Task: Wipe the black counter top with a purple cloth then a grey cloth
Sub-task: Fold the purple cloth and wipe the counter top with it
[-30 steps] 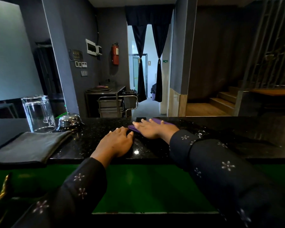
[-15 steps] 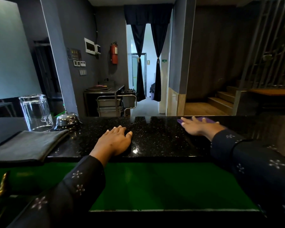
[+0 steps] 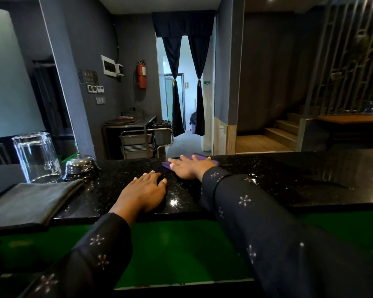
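Fingers straight, my right hand (image 3: pixel 188 168) presses flat on the purple cloth (image 3: pixel 209 161) at the black worktop's (image 3: pixel 289 179) far edge. My left hand (image 3: pixel 144 193) rests flat on the stone nearer me, fingers relaxed. The grey cloth (image 3: pixel 28 201) lies folded at the left, seemingly touching neither the upturned glass (image 3: pixel 37 157) nor the bell (image 3: pixel 81 165) behind it.

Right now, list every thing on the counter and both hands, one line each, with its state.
Purple cloth: flat on the counter, under the right hand.
Right hand: fingers straight, pressing the purple cloth.
Left hand: flat on the bare counter, holding nothing.
Grey cloth: folded, lying untouched at the left end.
Glass: upside down, empty.
Bell: standing beside the glass.
Counter: glossy, speckled.
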### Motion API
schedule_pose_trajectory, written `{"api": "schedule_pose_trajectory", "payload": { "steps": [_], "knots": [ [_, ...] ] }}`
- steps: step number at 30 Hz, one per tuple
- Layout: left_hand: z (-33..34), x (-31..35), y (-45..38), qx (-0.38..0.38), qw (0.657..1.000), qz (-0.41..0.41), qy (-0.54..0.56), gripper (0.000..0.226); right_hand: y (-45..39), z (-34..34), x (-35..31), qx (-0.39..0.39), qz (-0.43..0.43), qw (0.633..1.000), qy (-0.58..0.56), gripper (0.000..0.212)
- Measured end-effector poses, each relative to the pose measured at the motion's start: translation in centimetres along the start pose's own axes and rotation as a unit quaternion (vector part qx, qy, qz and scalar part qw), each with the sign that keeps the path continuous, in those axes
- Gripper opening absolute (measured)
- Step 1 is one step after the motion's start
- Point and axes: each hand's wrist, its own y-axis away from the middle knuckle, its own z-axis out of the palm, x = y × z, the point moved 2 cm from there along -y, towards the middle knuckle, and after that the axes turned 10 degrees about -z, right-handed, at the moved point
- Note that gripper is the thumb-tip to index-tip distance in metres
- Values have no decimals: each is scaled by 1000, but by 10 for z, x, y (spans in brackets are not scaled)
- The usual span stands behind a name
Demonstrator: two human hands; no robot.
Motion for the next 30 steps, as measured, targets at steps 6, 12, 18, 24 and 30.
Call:
{"api": "schedule_pose_trajectory", "payload": {
  "steps": [6,12,18,24,30],
  "knots": [
    [1,0,3,11,1000,16,14,55,21,-9,103,20,88,996,-25,57],
    [2,-1,-1,11,1000,7,8,56,61,-3,100,14,111,994,-23,53],
    [0,1,-2,4,1000,-12,-8,57,98,18,1,-2,-25,1000,-14,51],
    [0,1,5,8,1000,3,-12,56,133,19,30,5,0,1000,-18,50],
    [1,0,5,12,1000,15,-11,57,204,12,167,50,233,971,-34,53]
  ]
}}
